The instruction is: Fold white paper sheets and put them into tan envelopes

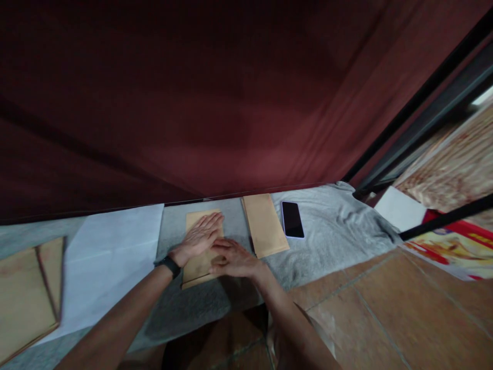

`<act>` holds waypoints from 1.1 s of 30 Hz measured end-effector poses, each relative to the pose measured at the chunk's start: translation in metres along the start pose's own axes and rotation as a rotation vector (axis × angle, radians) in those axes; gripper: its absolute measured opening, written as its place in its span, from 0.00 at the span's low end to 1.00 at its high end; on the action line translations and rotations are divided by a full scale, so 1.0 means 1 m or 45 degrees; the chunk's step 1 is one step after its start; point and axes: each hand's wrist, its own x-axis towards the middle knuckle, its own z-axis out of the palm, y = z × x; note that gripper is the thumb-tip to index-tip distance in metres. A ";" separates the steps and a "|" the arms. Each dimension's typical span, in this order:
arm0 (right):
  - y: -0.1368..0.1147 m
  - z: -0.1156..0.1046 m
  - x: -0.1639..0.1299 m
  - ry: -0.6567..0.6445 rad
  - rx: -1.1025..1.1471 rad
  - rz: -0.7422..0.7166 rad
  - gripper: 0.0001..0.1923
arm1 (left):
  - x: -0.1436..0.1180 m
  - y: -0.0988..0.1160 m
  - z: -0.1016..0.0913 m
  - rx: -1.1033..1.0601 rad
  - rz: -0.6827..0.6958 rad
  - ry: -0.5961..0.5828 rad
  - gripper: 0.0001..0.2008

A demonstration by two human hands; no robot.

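A brown paper envelope lies flat on a grey cloth spread over the floor. My left hand, with a black band at the wrist, lies flat on the envelope's upper part, fingers straight and together. My right hand rests palm down on the envelope's right edge, its fingertips touching my left hand. Neither hand grips anything. To the right a second stack of brown envelopes lies beside a black phone, screen up.
A white sheet lies left of the grey cloth, and brown flat pieces sit at the far left. A dark red curtain hangs behind. Tiled floor runs to the right, with a white paper and printed mat.
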 end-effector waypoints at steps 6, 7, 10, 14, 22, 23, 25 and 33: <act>0.008 0.002 -0.002 0.004 0.001 -0.072 0.30 | -0.017 0.013 -0.006 -0.045 0.009 -0.129 0.30; 0.008 0.003 -0.001 0.031 -0.004 -0.088 0.29 | -0.022 0.015 -0.007 -0.059 -0.002 -0.146 0.30; 0.007 0.006 -0.002 0.071 -0.013 -0.089 0.26 | -0.039 0.023 -0.004 -0.105 -0.043 -0.171 0.30; 0.007 0.009 -0.008 0.147 -0.029 0.040 0.27 | -0.070 0.045 0.005 -0.092 -0.129 -0.106 0.31; 0.019 0.024 -0.020 0.299 0.007 0.141 0.33 | -0.122 0.108 0.014 0.166 -0.112 0.331 0.35; 0.020 0.024 -0.020 0.301 0.012 0.144 0.34 | -0.125 0.113 0.013 0.177 -0.090 0.357 0.36; 0.022 0.024 -0.020 0.289 0.016 0.156 0.35 | -0.130 0.119 0.011 0.190 -0.047 0.370 0.36; 0.029 0.018 -0.021 0.242 0.019 0.092 0.33 | -0.153 0.137 0.010 0.199 -0.047 0.381 0.38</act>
